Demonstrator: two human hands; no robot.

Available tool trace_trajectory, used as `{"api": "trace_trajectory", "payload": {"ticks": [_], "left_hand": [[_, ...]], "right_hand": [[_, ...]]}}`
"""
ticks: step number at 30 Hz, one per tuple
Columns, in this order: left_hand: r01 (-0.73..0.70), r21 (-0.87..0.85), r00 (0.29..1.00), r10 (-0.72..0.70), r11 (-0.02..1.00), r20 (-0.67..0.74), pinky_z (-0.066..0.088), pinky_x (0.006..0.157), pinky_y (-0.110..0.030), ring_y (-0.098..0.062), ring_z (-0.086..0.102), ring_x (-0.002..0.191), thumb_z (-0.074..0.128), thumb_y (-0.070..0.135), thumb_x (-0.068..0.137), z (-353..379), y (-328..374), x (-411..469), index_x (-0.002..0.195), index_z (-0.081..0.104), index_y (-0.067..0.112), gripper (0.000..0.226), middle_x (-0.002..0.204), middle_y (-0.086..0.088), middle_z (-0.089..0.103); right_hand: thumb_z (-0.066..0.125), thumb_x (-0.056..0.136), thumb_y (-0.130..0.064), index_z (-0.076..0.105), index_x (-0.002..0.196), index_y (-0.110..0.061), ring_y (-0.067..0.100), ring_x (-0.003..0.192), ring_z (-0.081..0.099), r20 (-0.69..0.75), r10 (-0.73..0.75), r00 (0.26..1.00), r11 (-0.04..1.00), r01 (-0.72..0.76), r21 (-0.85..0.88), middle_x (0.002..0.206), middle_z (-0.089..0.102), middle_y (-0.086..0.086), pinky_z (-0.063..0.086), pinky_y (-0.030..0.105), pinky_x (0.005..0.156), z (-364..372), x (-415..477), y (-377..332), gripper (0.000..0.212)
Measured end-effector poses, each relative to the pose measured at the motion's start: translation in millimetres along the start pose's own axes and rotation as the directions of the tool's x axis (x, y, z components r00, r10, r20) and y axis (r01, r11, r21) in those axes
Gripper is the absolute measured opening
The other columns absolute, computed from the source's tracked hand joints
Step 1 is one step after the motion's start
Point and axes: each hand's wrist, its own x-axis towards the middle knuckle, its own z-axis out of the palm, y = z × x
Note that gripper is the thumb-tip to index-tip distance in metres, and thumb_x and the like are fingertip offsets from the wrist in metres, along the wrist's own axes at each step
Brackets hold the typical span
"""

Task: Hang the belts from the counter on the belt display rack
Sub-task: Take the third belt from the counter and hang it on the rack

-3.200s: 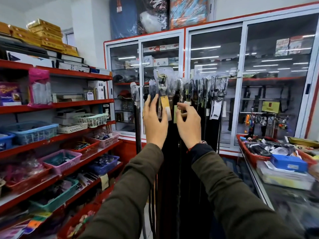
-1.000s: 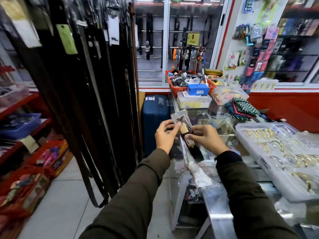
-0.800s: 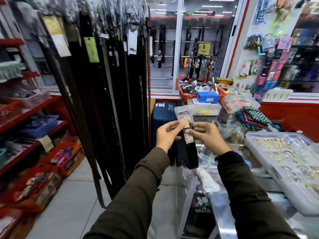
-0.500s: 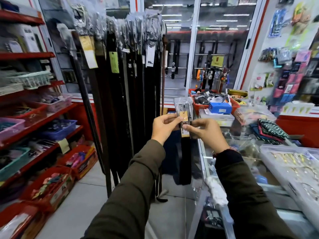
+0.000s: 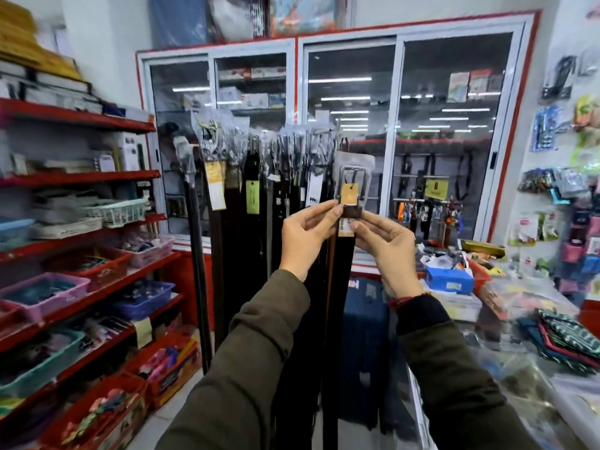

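I hold a dark belt (image 5: pixel 344 287) upright in front of me, its buckle wrapped in a clear plastic sleeve with an orange tag. My left hand (image 5: pixel 305 238) pinches the belt just below the buckle from the left. My right hand (image 5: pixel 386 245) pinches it from the right at the lower tag. The strap hangs straight down between my sleeves. The belt display rack (image 5: pixel 259 147) stands right behind, packed with several dark belts in plastic-wrapped buckles. The held buckle is level with the rack's right end, just below the hooks.
Red shelves (image 5: pixel 81 177) with baskets of small goods line the left. A glass counter (image 5: pixel 519 368) with a red tray, a blue box (image 5: pixel 449 280) and folded cloth is on the right. A blue suitcase (image 5: pixel 365 336) stands behind the belt. Glass cabinets fill the back wall.
I picked the belt up off the counter with both hands and raised it from chest height to the rack's right end, while my view turned left and up toward the rack.
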Motion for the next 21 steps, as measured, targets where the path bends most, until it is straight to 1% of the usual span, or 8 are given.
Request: {"api": "trace_trajectory", "payload": {"ticks": [3, 6, 9, 12, 13, 16, 18, 21], "left_hand": [[-0.064, -0.015, 0.997, 0.065, 0.998, 0.038, 0.06, 0.083, -0.021, -0.01, 0.075, 0.097, 0.074, 0.007, 0.091, 9, 21, 22, 0.118, 0.074, 0.008, 0.026, 0.101, -0.002, 0.079], [-0.091, -0.041, 0.996, 0.091, 0.995, -0.004, 0.063, 0.082, -0.028, -0.014, 0.075, 0.096, 0.075, 0.008, 0.091, 19, 39, 44, 0.114, 0.075, 0.007, 0.023, 0.098, -0.003, 0.08], [-0.058, -0.064, 0.996, 0.054, 0.996, -0.066, 0.063, 0.074, -0.026, -0.015, 0.075, 0.09, 0.076, 0.012, 0.09, 27, 50, 61, 0.114, 0.075, 0.005, 0.025, 0.099, -0.007, 0.079], [-0.017, -0.115, 0.994, 0.004, 0.993, -0.111, 0.062, 0.075, -0.027, -0.021, 0.071, 0.094, 0.077, 0.014, 0.09, 30, 53, 72, 0.116, 0.075, 0.002, 0.029, 0.111, -0.018, 0.077], [-0.012, -0.127, 0.993, -0.003, 0.992, -0.119, 0.062, 0.074, -0.027, -0.022, 0.07, 0.095, 0.077, 0.015, 0.09, 30, 53, 74, 0.116, 0.074, 0.001, 0.03, 0.115, -0.02, 0.076], [0.001, -0.16, 0.992, -0.022, 0.987, -0.126, 0.063, 0.07, -0.025, -0.025, 0.071, 0.099, 0.077, 0.014, 0.09, 32, 51, 80, 0.117, 0.074, 0.001, 0.03, 0.118, -0.021, 0.075], [0.021, -0.178, 0.99, -0.045, 0.984, -0.133, 0.063, 0.07, -0.026, -0.027, 0.072, 0.102, 0.077, 0.014, 0.09, 31, 47, 82, 0.114, 0.075, 0.002, 0.027, 0.116, -0.021, 0.075], [0.039, -0.176, 0.984, -0.068, 0.984, -0.163, 0.063, 0.069, -0.025, -0.029, 0.073, 0.103, 0.077, 0.013, 0.089, 26, 37, 84, 0.114, 0.075, 0.001, 0.027, 0.115, -0.02, 0.076]], "right_hand": [[0.078, 0.085, -0.007, 0.077, 0.108, -0.013, 0.022, 0.1, 0.077, 0.026, 0.003, 1.0, 0.994, -0.006, 0.106, 0.103, 0.081, 0.009, 0.063, 0.03, 0.082, 9, 29, -19, 0.024], [0.076, 0.087, -0.004, 0.075, 0.108, -0.009, 0.021, 0.093, 0.078, 0.052, 0.01, 0.999, 0.993, -0.016, 0.12, 0.1, 0.081, 0.01, 0.064, 0.029, 0.078, 20, 53, -36, 0.022], [0.075, 0.088, -0.007, 0.072, 0.115, -0.005, 0.02, 0.091, 0.076, 0.041, 0.037, 0.998, 0.994, -0.041, 0.105, 0.106, 0.079, 0.014, 0.064, 0.033, 0.081, 29, 71, -43, 0.026], [0.073, 0.09, -0.008, 0.067, 0.124, 0.002, 0.024, 0.092, 0.074, 0.031, 0.047, 0.998, 0.994, -0.05, 0.101, 0.109, 0.076, 0.019, 0.062, 0.034, 0.081, 36, 82, -48, 0.036], [0.074, 0.089, -0.007, 0.065, 0.127, 0.001, 0.023, 0.088, 0.075, 0.028, 0.037, 0.999, 0.993, -0.04, 0.108, 0.106, 0.076, 0.019, 0.062, 0.032, 0.077, 37, 84, -50, 0.04], [0.077, 0.087, -0.006, 0.065, 0.129, -0.012, 0.018, 0.079, 0.077, 0.018, -0.005, 1.0, 0.994, 0.003, 0.106, 0.093, 0.079, 0.013, 0.065, 0.03, 0.071, 37, 90, -51, 0.044], [0.078, 0.086, -0.008, 0.069, 0.126, -0.012, 0.018, 0.081, 0.077, 0.014, -0.027, 1.0, 0.999, 0.027, 0.048, 0.093, 0.08, 0.013, 0.065, 0.036, 0.075, 36, 91, -47, 0.041], [0.076, 0.087, -0.007, 0.07, 0.125, -0.008, 0.031, 0.097, 0.076, 0.024, -0.017, 1.0, 1.0, 0.017, 0.012, 0.104, 0.077, 0.023, 0.062, 0.05, 0.087, 36, 93, -36, 0.038]]}}
